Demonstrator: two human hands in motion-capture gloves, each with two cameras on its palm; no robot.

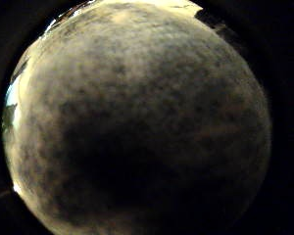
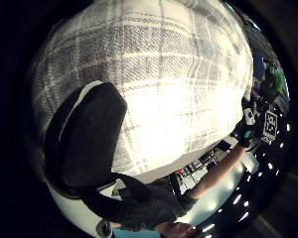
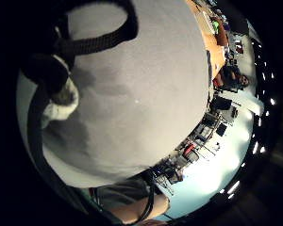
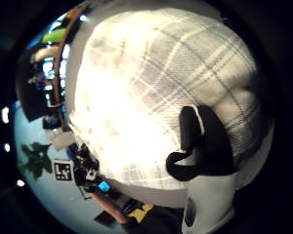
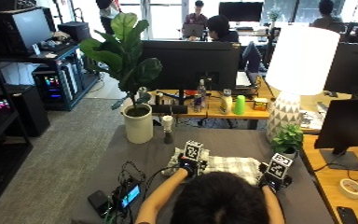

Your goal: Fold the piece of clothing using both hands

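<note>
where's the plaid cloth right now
In the outside view, the plaid cloth lies on the grey table between the left hand and right hand.

counter: a grey surface [image 5: 229, 142] that carried everything.
clothing: a white-and-grey plaid piece [image 5: 231, 164] lay flat on it, near the front edge, middle.
plant pot: a white pot with a large-leafed plant [image 5: 137, 123] stood far left.
lamp: a white lamp [image 5: 289, 109] stood far right.
small plant: a little green plant [image 5: 289, 139] sat just beside the lamp.
device: a dark gadget with a lit screen [image 5: 128, 194] lay near left.
</note>
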